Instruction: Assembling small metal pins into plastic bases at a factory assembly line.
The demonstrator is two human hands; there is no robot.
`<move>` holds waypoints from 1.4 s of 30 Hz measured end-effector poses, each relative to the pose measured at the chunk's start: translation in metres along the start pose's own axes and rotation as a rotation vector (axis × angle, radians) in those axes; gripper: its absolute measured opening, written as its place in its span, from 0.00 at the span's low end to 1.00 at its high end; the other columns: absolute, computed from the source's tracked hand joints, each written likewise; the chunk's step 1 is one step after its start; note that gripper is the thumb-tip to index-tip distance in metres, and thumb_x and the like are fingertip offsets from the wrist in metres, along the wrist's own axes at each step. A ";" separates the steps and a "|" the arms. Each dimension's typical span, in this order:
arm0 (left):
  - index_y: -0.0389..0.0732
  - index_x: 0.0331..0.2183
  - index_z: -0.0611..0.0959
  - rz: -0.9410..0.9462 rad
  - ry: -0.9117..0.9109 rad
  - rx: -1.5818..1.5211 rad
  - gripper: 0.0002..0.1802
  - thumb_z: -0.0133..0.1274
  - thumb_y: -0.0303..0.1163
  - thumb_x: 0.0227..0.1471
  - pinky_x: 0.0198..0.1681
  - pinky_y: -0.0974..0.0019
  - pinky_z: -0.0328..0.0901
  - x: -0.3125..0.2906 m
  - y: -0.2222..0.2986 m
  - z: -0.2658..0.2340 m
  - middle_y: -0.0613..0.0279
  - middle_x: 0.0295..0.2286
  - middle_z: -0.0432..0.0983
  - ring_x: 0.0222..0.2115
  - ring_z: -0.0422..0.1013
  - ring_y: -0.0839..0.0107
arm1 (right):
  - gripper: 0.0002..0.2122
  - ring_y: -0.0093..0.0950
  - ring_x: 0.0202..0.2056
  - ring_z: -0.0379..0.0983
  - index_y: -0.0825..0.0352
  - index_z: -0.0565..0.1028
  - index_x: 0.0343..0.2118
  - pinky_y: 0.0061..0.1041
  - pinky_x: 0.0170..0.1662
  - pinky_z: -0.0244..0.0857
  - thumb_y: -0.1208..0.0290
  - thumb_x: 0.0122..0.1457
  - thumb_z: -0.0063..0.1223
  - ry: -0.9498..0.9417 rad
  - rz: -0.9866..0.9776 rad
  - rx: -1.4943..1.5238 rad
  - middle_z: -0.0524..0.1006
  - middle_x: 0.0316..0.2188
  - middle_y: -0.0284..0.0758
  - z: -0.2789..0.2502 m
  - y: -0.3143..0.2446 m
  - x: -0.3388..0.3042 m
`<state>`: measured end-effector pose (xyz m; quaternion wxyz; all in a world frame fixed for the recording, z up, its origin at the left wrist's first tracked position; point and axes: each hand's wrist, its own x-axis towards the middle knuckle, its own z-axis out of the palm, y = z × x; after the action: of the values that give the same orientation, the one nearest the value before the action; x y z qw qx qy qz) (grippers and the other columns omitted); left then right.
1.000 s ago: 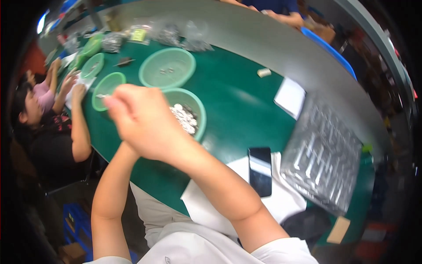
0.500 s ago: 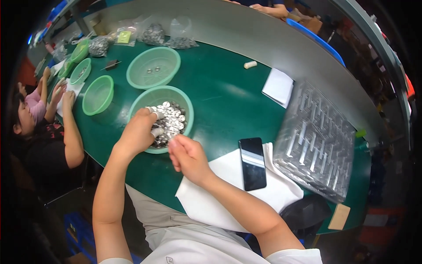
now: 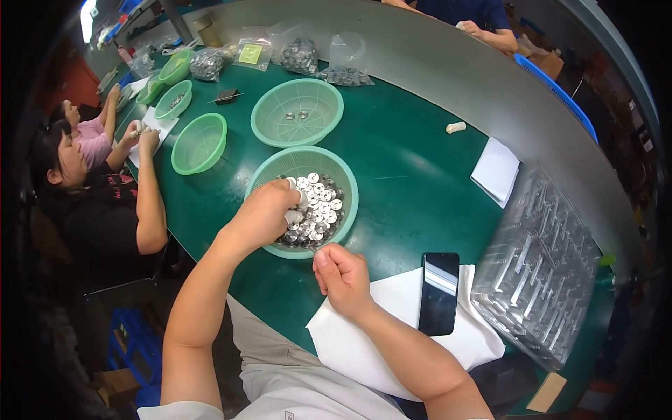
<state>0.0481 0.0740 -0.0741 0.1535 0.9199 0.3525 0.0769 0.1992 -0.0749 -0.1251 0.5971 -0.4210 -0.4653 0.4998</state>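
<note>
A light green plastic basket (image 3: pixel 352 192) in front of me holds a heap of small round metal parts (image 3: pixel 322 206) with holes. My left hand (image 3: pixel 264 213) reaches over its left side, white covers on some fingertips. Those fingers are bent closed among the parts; what they grip is hidden. At the basket's near rim my right hand (image 3: pixel 341 276) is closed in a pinch. A small, dark, thin thing pokes out between its thumb and forefinger, too small to name.
Behind stands another green basket (image 3: pixel 297 136) with two metal parts; a smaller green basket (image 3: pixel 200 144) is left. To the right lie a phone (image 3: pixel 439 294) on white cloth (image 3: pixel 392 301) and stacked clear plastic trays (image 3: pixel 539 273). Bagged parts (image 3: pixel 301 56) line the back. Co-workers sit left.
The whole view has shifted, so the table's things appear farther right. My left hand stays in the basket. My right hand still pinches by the near rim, where the thin dark thing now shows.
</note>
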 end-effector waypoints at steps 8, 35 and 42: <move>0.32 0.38 0.86 -0.201 0.337 -0.740 0.09 0.58 0.18 0.52 0.34 0.70 0.69 -0.046 0.039 0.001 0.57 0.31 0.82 0.29 0.76 0.72 | 0.15 0.15 0.14 0.63 0.68 0.73 0.26 0.18 0.19 0.56 0.65 0.70 0.46 0.057 0.009 -0.061 0.68 0.11 0.27 -0.001 0.003 0.001; 0.32 0.43 0.85 -0.067 0.534 -0.353 0.17 0.60 0.17 0.48 0.33 0.68 0.71 -0.080 0.087 0.018 0.50 0.30 0.82 0.28 0.77 0.63 | 0.10 0.24 0.17 0.67 0.71 0.75 0.27 0.25 0.23 0.61 0.72 0.65 0.50 0.097 -0.155 -0.207 0.73 0.16 0.37 0.002 -0.003 -0.002; 0.32 0.44 0.83 -0.084 0.388 -0.578 0.19 0.64 0.20 0.46 0.35 0.68 0.70 -0.081 0.078 -0.002 0.52 0.30 0.82 0.29 0.77 0.65 | 0.12 0.24 0.19 0.68 0.71 0.74 0.27 0.25 0.25 0.62 0.70 0.67 0.48 -0.021 -0.130 -0.144 0.73 0.18 0.37 -0.003 -0.004 -0.001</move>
<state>0.0367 -0.0351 -0.0489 0.3406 0.7915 0.3762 0.3405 0.2034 -0.0769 -0.1219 0.5916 -0.4264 -0.5325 0.4298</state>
